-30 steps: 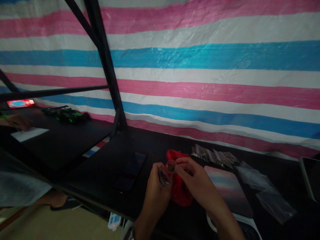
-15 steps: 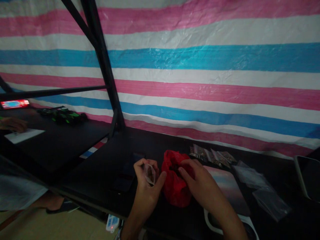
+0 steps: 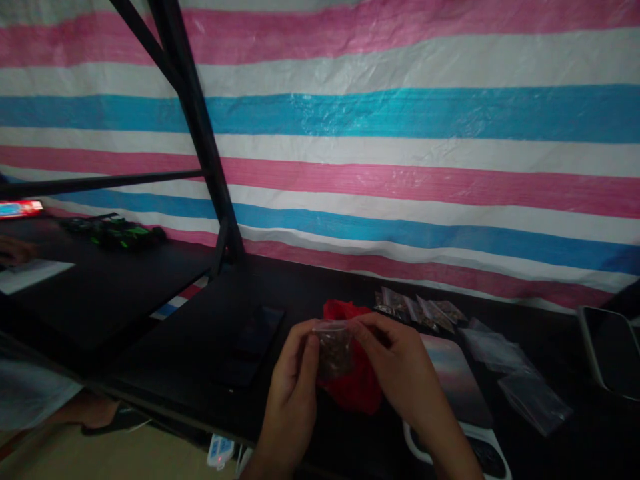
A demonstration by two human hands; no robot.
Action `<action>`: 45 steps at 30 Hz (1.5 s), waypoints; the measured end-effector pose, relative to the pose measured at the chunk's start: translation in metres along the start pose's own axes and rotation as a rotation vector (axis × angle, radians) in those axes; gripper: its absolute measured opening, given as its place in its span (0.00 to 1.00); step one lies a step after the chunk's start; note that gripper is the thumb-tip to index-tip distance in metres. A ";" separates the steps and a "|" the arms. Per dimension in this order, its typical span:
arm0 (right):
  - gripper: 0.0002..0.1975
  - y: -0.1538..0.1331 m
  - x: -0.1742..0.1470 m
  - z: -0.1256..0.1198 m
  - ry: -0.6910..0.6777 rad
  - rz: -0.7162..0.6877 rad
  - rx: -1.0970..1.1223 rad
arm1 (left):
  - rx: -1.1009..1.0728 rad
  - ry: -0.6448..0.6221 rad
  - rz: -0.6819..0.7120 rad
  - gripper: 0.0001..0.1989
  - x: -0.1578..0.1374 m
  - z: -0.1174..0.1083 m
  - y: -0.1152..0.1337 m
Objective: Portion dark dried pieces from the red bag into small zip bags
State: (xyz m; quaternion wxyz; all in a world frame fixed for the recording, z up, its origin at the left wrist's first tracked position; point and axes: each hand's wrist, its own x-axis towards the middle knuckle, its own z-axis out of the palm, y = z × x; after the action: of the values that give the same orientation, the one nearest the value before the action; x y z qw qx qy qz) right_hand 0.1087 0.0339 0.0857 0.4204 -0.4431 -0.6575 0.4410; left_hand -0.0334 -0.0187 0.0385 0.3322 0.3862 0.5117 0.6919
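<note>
Between my hands is a small clear zip bag (image 3: 334, 353) with brownish bits inside, its top edge level. My left hand (image 3: 294, 380) is closed on the bag's left edge, thumb in front. My right hand (image 3: 395, 353) pinches its upper right corner. Behind the zip bag sits a red plastic bag (image 3: 363, 387), partly covered by it and by my right hand. Under my right forearm lies a flat scale (image 3: 457, 380) with a shiny plate and pale body.
Several filled zip bags (image 3: 420, 310) lie at the back; unfilled clear bags (image 3: 533, 400) are to the right. A phone-like device (image 3: 610, 350) stands far right, a dark flat device (image 3: 255, 340) left. Beyond the black frame (image 3: 200, 127) are a green-black toy car (image 3: 120, 232) and another person's hand (image 3: 17, 251).
My right hand has come out of the red bag and now grips the zip bag's top. The zip bag, open-mouthed before, is now held upright and flat between both hands.
</note>
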 end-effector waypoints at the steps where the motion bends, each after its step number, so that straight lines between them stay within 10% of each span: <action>1: 0.12 -0.001 0.000 -0.001 -0.016 -0.025 -0.006 | 0.017 0.022 0.004 0.18 0.001 0.002 0.001; 7: 0.10 -0.014 -0.006 -0.006 0.019 -0.230 -0.091 | 0.071 -0.029 0.098 0.19 -0.002 0.005 0.008; 17: 0.13 -0.020 -0.012 -0.019 0.222 -0.066 0.107 | -0.073 -0.199 -0.091 0.21 -0.013 0.023 0.016; 25: 0.20 -0.008 -0.014 -0.029 -0.054 0.065 0.263 | -0.245 -0.161 -0.253 0.29 -0.018 0.041 0.010; 35: 0.26 0.011 -0.003 -0.066 0.185 0.081 0.268 | 0.786 -0.104 0.242 0.19 -0.030 0.038 -0.026; 45: 0.18 0.032 0.009 -0.032 0.191 0.021 0.062 | 0.770 0.112 0.434 0.15 0.000 0.006 -0.036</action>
State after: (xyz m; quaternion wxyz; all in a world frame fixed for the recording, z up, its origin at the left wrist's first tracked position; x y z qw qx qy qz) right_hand 0.1438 0.0561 0.0646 0.4899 -0.4768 -0.5958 0.4215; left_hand -0.0254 -0.0068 0.0052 -0.0170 0.5420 0.6565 0.5243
